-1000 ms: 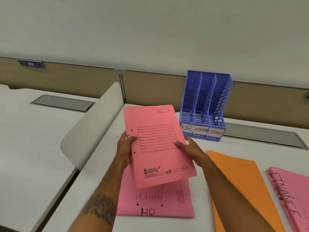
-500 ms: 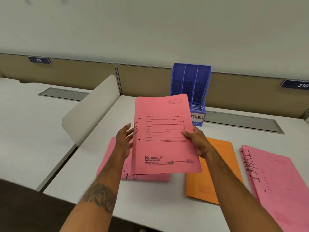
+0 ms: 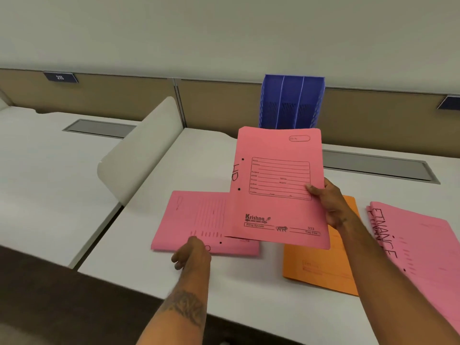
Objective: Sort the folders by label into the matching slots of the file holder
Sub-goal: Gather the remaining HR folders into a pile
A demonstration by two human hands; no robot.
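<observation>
Now the right hand (image 3: pixel 331 205) has its fingers (image 3: pixel 314 190) pinched on the right edge of an upright pink folder (image 3: pixel 278 188) marked HR along its left edge. Straight beyond those fingers stands the blue file holder (image 3: pixel 292 103), its slots running away from the person; the folder's long axis points up toward it. The left hand (image 3: pixel 191 252) rests loosely curled, holding nothing, on a second pink folder (image 3: pixel 194 220) lying flat on the table (image 3: pixel 249 282). The right hand is nearer the holder, so it likely carries the folder forward.
</observation>
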